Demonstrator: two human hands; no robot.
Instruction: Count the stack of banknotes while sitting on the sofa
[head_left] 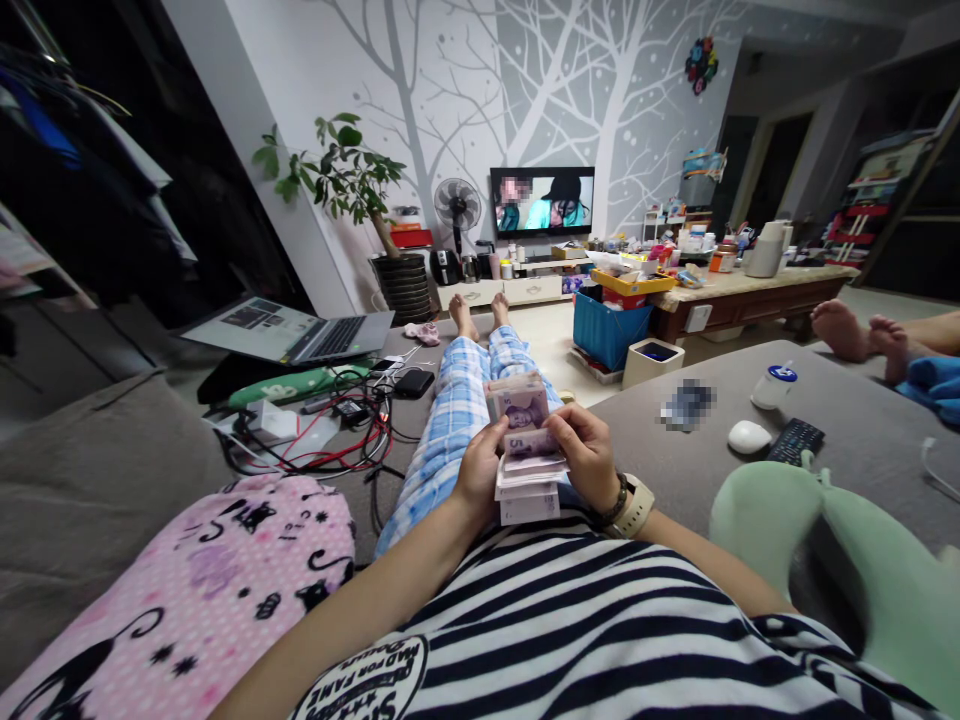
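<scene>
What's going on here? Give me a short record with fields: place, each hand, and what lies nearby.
place: grey sofa in a living room, legs stretched out
left hand: grips the stack of banknotes from the left
right hand: holds the stack's right side, thumb on the top note
left of the legs: laptop, tangled cables
right of the person: white mouse, remote control
far wall: television, switched on
</scene>
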